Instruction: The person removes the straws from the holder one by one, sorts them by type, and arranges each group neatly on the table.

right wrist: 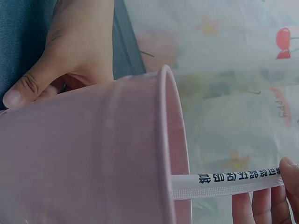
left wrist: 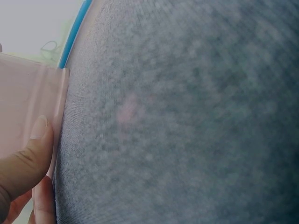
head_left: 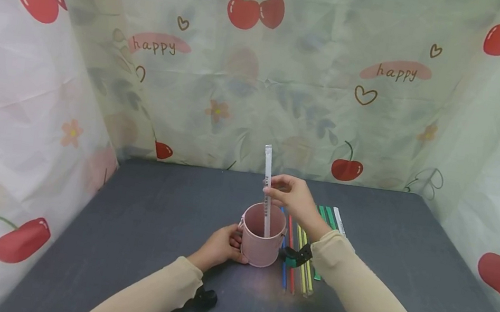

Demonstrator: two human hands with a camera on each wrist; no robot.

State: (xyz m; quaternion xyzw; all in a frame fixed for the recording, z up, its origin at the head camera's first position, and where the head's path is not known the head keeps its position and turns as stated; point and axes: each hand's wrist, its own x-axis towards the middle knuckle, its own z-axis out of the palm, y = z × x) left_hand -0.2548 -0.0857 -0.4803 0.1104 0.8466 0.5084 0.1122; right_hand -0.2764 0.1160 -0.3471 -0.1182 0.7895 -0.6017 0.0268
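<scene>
On the dark table stands a small pink bucket [head_left: 259, 250], upright. My left hand [head_left: 220, 245] grips its lower left side, with the thumb along the wall in the left wrist view. Over the bucket's mouth, my right hand [head_left: 291, 196] pinches a white paper-wrapped straw [head_left: 268, 166] between thumb and fingers. The straw's lower end reaches inside the rim, and its upper part sticks up above the fingers. Dark printed characters run along the wrapper in the right wrist view, where the bucket wall hides the straw's lower end.
Right of the bucket lie several thin coloured sticks: blue [head_left: 284, 275], red [head_left: 292, 279], yellow [head_left: 307, 278] and green [head_left: 331, 218]. Another white wrapped straw [head_left: 338, 219] lies beyond them, partly under my right forearm. A cherry-printed curtain [head_left: 263, 99] encloses the table's back and sides.
</scene>
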